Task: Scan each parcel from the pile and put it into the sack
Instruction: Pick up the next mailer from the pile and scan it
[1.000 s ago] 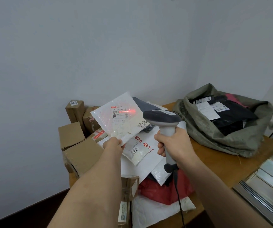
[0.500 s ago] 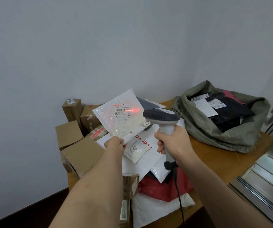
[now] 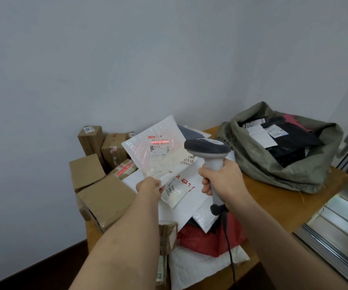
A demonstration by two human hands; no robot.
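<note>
1. The left hand (image 3: 149, 185) pinches the near corner of a white bubble mailer (image 3: 154, 149), fingers curled tight on its edge, holding it tilted up above the pile.
2. The right hand (image 3: 221, 178) is wrapped fully round the grip of a grey handheld scanner (image 3: 207, 146), whose head points away from the person toward the mailer; its black cable (image 3: 229, 248) drops below the wrist.
3. A red scan line (image 3: 160, 141) lies across the barcode on the mailer's label, up and left of the scanner head.
4. Under and between both hands lies the parcel pile: a white mailer with red lettering (image 3: 181, 185), a red bag (image 3: 210, 237) below the right wrist, another white bubble mailer (image 3: 200, 266) nearest the person.
5. Left of the left hand, brown cardboard boxes (image 3: 106, 195) crowd the table's left edge against the wall.
6. Right of the right hand, past a strip of bare wooden table (image 3: 273, 197), the olive sack (image 3: 273, 164) lies open-mouthed, with black parcels and white labels inside.
7. The table's right edge meets a metal window track (image 3: 336, 237).
</note>
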